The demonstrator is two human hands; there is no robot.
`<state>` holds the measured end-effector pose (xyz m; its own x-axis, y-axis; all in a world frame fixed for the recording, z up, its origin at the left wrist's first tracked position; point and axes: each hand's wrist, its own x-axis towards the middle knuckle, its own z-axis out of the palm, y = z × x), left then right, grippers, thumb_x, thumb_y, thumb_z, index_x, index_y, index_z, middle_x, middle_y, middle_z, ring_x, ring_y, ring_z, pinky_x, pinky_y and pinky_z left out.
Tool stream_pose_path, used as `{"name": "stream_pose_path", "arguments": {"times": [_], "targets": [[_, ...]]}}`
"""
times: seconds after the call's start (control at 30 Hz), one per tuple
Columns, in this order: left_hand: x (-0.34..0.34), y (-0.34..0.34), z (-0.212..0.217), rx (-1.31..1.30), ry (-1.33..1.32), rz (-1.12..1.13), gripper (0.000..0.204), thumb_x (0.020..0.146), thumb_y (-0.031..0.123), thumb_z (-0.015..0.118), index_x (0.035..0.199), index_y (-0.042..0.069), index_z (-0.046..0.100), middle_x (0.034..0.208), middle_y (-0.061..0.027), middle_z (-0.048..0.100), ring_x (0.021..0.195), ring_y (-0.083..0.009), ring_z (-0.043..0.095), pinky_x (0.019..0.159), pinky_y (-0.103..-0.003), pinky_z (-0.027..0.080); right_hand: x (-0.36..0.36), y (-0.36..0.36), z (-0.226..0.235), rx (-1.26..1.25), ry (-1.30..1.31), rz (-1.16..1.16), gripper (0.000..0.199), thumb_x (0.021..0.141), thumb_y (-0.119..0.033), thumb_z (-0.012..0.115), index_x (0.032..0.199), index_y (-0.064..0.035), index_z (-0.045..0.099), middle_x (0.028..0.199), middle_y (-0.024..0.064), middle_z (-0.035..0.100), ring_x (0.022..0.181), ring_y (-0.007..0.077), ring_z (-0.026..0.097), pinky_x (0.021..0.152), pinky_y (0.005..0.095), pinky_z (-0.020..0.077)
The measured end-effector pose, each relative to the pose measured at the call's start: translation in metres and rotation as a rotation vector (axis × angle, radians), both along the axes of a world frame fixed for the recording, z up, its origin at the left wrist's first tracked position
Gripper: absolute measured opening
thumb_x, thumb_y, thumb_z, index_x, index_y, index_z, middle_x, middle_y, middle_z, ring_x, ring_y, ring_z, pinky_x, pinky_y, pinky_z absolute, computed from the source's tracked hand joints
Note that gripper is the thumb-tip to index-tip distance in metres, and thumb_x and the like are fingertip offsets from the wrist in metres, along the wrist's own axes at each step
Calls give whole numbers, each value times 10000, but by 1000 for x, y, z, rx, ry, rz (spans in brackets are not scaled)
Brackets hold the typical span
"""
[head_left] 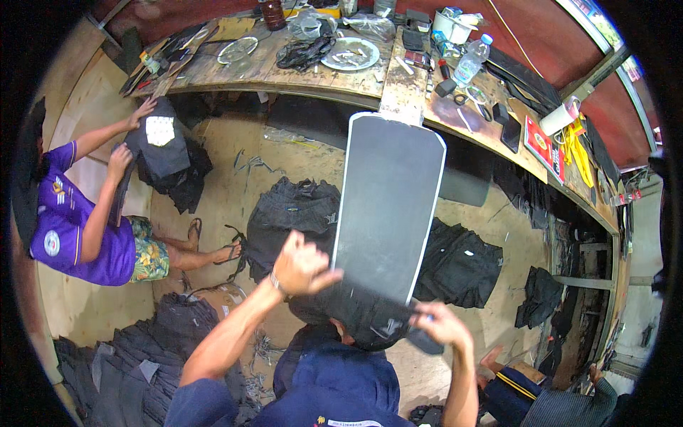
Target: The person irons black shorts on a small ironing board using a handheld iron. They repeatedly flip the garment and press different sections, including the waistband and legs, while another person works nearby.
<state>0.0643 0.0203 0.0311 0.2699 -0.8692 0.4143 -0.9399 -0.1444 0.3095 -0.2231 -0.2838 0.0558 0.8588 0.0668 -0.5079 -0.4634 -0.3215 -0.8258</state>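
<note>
A long dark board [390,206] with a white edge juts from the table toward me. Around its near end lies a black garment [363,313] with a small light mark, bunched close to my lap. My right hand [442,324] grips the garment's right edge, thumb and fingers closed on the cloth. Over the board's near left edge hovers my left hand [302,265], fingers loosely bent and thumb stretched out to the right, with nothing seen in it. A wristband circles my left wrist.
Folded black garments [292,213] lie left of the board, more [459,263] to its right. A large dark pile [135,363] is at lower left. The worktable [320,82] bears plates, bags and a bottle [472,60]. One person [85,206] handles dark cloth at left; another sits lower right.
</note>
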Motion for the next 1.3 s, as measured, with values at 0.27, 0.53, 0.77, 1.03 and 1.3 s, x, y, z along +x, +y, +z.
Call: {"name": "stream_pose_path", "arguments": {"times": [0.27,0.53,0.77,1.03,1.3], "targets": [[12,-119,39,101,476,105,426,1004,436,718,1245,84,725,1350,-129,693,1275,-354,631,1126,-636,408,99,-11,16,-773,250,-273,911,939,-731,671,1477,-5,558,1098,438,723,1183,552,714,1005,606,579],[40,-211,-44,138,109,29,920,1016,678,549,1726,129,349,1823,-136,264,1699,-323,199,1326,-718,65,166,-96,17,-456,85,-397,708,1043,-613,627,1112,68,804,1046,326,785,1084,342,792,974,475,582],[126,-291,-42,158,67,-58,883,1000,701,590,1631,87,509,1762,-163,377,1693,-330,193,1328,-727,42,195,-88,4,-414,414,-306,743,1032,-596,667,1344,76,724,1246,271,781,1196,327,750,1064,419,553],[120,-328,34,1055,-222,-129,588,1066,608,550,1248,127,835,1247,-125,810,1216,-266,738,1279,-686,180,180,-77,2,-349,389,-483,647,1033,-526,681,1337,43,726,1259,308,761,1245,441,722,1059,481,560],[147,-301,-13,-19,-303,-108,373,958,423,725,1235,173,708,1277,-62,678,1281,-239,621,1257,-649,303,176,26,12,-959,-474,-539,707,827,-618,891,1254,-83,714,1090,121,677,975,304,641,848,446,483]]}}
